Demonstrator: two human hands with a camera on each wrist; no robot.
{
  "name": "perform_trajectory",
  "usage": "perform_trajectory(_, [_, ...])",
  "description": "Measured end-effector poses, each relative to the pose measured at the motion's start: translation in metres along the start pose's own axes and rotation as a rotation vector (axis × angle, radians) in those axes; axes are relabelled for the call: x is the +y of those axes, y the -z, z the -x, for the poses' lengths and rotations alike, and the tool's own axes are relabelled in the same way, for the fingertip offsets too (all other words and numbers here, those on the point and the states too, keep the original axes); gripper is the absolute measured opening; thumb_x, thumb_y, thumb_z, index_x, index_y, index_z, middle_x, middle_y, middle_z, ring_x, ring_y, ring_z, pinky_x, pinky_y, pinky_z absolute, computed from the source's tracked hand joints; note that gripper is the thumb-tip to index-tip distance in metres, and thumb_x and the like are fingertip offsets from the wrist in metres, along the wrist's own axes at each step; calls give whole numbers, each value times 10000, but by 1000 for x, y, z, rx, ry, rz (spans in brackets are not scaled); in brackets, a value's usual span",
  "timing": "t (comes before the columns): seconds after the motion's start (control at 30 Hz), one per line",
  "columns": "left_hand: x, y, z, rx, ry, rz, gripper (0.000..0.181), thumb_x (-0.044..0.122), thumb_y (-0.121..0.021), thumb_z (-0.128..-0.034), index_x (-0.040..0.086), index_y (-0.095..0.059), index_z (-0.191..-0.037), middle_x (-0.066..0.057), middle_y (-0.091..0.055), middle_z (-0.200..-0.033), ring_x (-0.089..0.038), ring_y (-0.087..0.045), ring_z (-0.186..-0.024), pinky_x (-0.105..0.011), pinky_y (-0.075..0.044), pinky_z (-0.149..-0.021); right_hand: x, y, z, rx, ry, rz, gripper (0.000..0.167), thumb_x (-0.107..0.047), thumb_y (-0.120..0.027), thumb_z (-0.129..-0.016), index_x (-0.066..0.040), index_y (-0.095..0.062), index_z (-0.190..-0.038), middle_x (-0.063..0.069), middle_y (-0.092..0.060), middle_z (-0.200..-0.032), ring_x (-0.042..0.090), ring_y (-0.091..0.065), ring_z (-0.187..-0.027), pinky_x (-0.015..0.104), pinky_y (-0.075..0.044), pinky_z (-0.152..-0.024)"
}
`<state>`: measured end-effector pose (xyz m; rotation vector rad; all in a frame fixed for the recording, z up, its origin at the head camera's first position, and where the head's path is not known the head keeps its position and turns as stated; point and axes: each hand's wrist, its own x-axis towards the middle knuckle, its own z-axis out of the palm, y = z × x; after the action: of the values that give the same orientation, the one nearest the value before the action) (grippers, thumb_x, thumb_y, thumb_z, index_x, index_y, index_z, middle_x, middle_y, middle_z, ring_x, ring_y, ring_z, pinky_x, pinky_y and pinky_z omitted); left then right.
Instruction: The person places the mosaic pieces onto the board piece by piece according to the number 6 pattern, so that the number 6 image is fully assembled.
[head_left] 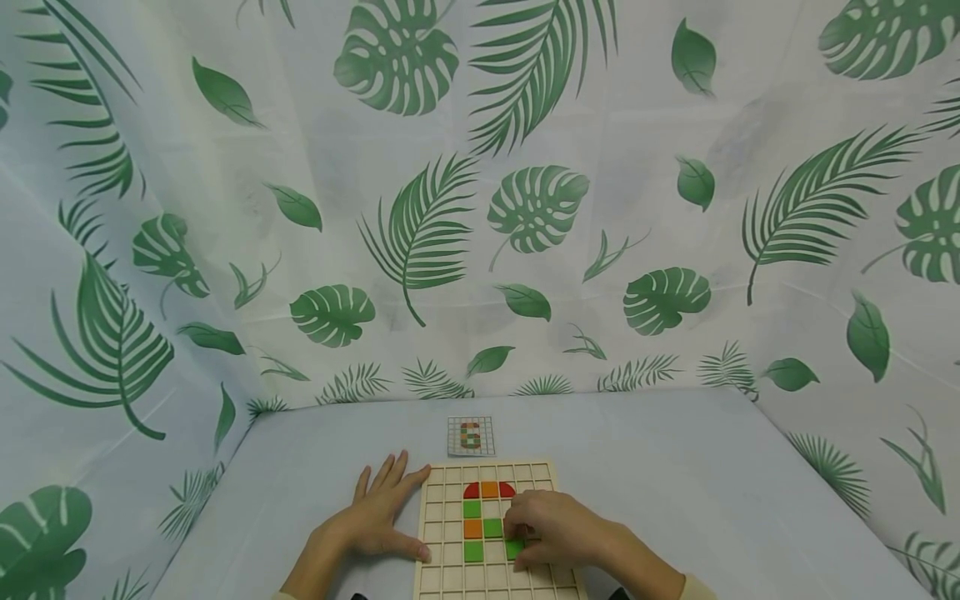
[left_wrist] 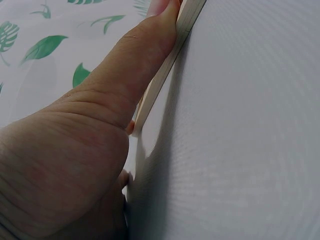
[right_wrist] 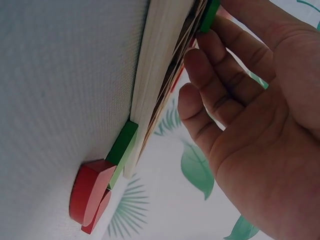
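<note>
A wooden grid board [head_left: 442,577] lies on the table with several coloured tiles in its cells. Red quarter-round tiles [head_left: 471,491] flank an orange square tile [head_left: 489,490] in the top row. Below are green tiles [head_left: 472,509] and another orange tile [head_left: 472,529]. My left hand [head_left: 378,521] lies spread at the board's left side, its thumb [left_wrist: 145,55] against the wooden edge. Over the board's right half, my right hand [head_left: 558,527] pinches a green square tile [head_left: 513,549] at a cell; the fingers partly hide it and neighbouring cells.
Beyond the board lies a small pattern card [head_left: 471,437] showing a coloured figure on a grid. In the right wrist view, red pieces [right_wrist: 90,192] and a green piece [right_wrist: 121,145] lie on the table beside the board. A leaf-print curtain [head_left: 540,333] surrounds the table.
</note>
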<state>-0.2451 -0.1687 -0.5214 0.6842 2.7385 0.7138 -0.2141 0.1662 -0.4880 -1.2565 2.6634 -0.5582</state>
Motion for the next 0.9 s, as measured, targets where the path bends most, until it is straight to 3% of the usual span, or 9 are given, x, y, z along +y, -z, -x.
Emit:
perform_trajectory(0.37, [0,0,-1,-1,7,1,1249,753,-852,-627,267,-319,-1646,-227,-39,-1743,-456,29,-1614,-763,91,-1200,-1,1,0,-6,-10,-16,263,-435,-871,-815,-264,-763,-982,-214,-651,-946,-58,-512,-830,173,-500,-767])
perform_trajectory(0.67, [-1,-1,-1,-2,6,-5,1255,756,-851,-625,267,-313,-1648,-230,-37,-1742,-456,30,-1614,-765,90,-1199,5,5,4,33,3,-55,232,-394,-879,-824,-258,-769,-975,-196,-671,-931,-45,-562,-817,156,-497,-732])
perform_trajectory(0.9, [1,1,0,-5,7,-3,1252,750,-853,-631,260,-311,-1649,-237,-38,-1740,-462,28,-1612,-768,85,-1199,13,14,9,47,-55,-99,177,-328,-857,-860,-246,-769,-990,-178,-662,-923,-25,-567,-827,189,-517,-741])
